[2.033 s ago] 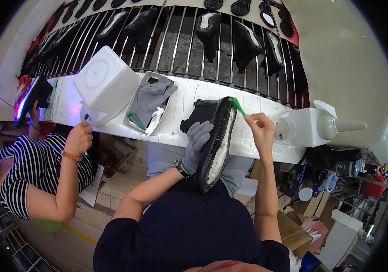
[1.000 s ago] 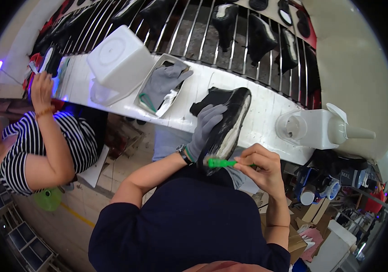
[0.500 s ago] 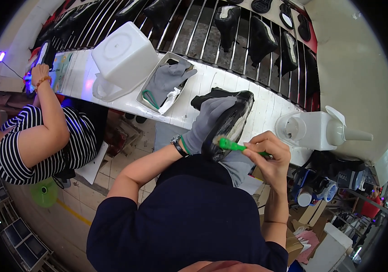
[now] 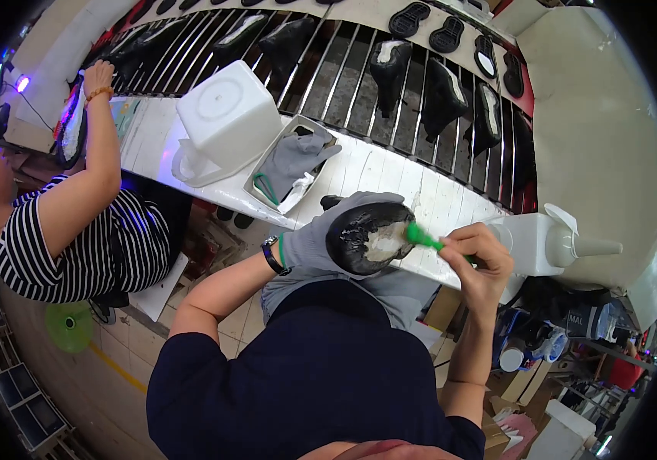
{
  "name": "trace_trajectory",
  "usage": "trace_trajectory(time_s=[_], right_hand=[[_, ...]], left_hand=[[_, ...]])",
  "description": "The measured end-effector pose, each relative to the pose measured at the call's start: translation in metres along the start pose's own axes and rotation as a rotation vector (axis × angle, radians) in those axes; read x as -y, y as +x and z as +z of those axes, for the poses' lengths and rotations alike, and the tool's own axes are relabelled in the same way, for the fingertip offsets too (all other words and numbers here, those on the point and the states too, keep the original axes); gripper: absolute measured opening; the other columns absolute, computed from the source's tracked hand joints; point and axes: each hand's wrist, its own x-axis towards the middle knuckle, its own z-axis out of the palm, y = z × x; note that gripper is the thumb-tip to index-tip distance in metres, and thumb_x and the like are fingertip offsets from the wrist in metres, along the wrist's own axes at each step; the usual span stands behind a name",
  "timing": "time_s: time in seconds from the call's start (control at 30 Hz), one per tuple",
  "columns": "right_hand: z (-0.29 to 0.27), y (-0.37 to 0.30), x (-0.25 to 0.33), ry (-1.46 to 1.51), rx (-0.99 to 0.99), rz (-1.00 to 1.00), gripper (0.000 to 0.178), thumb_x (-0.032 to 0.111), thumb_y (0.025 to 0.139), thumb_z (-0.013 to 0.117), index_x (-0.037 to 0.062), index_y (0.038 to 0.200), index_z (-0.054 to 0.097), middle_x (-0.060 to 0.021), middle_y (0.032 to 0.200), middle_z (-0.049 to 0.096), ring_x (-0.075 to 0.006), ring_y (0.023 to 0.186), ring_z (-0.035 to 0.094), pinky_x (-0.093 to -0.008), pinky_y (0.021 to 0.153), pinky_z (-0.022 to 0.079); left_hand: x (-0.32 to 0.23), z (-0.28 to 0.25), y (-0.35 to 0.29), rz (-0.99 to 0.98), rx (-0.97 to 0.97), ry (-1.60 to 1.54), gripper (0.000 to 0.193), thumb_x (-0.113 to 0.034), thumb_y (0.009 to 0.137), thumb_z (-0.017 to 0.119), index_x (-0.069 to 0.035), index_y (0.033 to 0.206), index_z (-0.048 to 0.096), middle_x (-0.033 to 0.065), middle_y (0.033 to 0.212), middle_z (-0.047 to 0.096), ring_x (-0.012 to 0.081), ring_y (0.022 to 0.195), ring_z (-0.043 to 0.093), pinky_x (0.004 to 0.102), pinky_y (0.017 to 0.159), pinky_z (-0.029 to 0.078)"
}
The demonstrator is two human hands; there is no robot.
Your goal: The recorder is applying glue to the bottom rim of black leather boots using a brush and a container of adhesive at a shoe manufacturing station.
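In a grey glove, my left hand (image 4: 309, 244) is wrapped round a black shoe upper (image 4: 350, 239), its underside tilted up toward me. A pale, whitish patch shows in the middle of that underside, with shiny black around it. My bare right hand (image 4: 479, 259) pinches a small green-handled brush (image 4: 425, 237). The brush's head is at the right edge of the underside, blurred, so I cannot tell whether it touches. The glove hides the far side of the upper.
A white plastic jug (image 4: 228, 115) stands beside a box (image 4: 298, 201) of grey gloves on the white bench (image 4: 140, 142). Another white container (image 4: 537, 244) is at right. Black uppers (image 4: 443, 96) lie on the metal roller rack (image 4: 336, 77); soles (image 4: 447, 34) lie beyond. A co-worker in stripes (image 4: 98, 238) works at left.
My left hand has turned the upper so its underside faces me more squarely. The brush has moved slightly right and up with my right hand. The co-worker's hand has risen.
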Motion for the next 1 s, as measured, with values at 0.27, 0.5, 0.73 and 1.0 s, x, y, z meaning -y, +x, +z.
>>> trace_trajectory(time_s=[0.27, 0.5, 0.73, 1.0], right_hand=[[0.014, 0.007, 0.017, -0.187, 0.040, -0.046, 0.011, 0.001, 0.079, 0.081, 0.0006, 0.085, 0.072, -0.0059, 0.081, 0.065, -0.0114, 0.069, 0.063, -0.0244, 0.056, 0.047], [-0.015, 0.047, 0.048, -0.612, 0.264, -0.456, 0.017, 0.004, 0.072, 0.084, 0.0025, 0.084, 0.071, -0.0062, 0.079, 0.066, -0.0140, 0.060, 0.062, -0.0278, 0.051, 0.045], [-0.033, 0.067, 0.046, -0.490, 0.171, -0.279, 0.015, 0.005, 0.074, 0.083, 0.0004, 0.083, 0.071, -0.0072, 0.081, 0.067, -0.0136, 0.067, 0.064, -0.0265, 0.053, 0.047], [-0.036, 0.079, 0.033, -0.657, 0.417, -0.362, 0.015, 0.010, 0.074, 0.083, 0.0042, 0.078, 0.069, -0.0034, 0.077, 0.064, -0.0186, 0.062, 0.063, -0.0302, 0.054, 0.047]], left_hand=[[0.005, -0.005, 0.013, -0.127, 0.154, -0.258, 0.086, -0.017, 0.072, 0.086, -0.005, 0.145, 0.042, 0.0104, 0.137, 0.056, 0.0227, 0.127, 0.054, 0.0356, 0.111, 0.040], [0.022, -0.028, 0.038, 0.065, 0.396, 0.001, 0.083, -0.029, 0.069, 0.089, -0.009, 0.141, 0.051, 0.0098, 0.133, 0.060, 0.0231, 0.119, 0.059, 0.0352, 0.105, 0.045], [0.023, -0.038, 0.060, -0.165, 0.512, -0.092, 0.087, -0.023, 0.064, 0.094, -0.005, 0.138, 0.052, 0.0114, 0.133, 0.059, 0.0192, 0.120, 0.057, 0.0331, 0.104, 0.046], [0.035, -0.053, 0.082, -0.115, 0.605, -0.089, 0.072, -0.026, 0.066, 0.091, -0.004, 0.128, 0.061, 0.0077, 0.116, 0.068, 0.0136, 0.103, 0.061, 0.0294, 0.094, 0.049]])
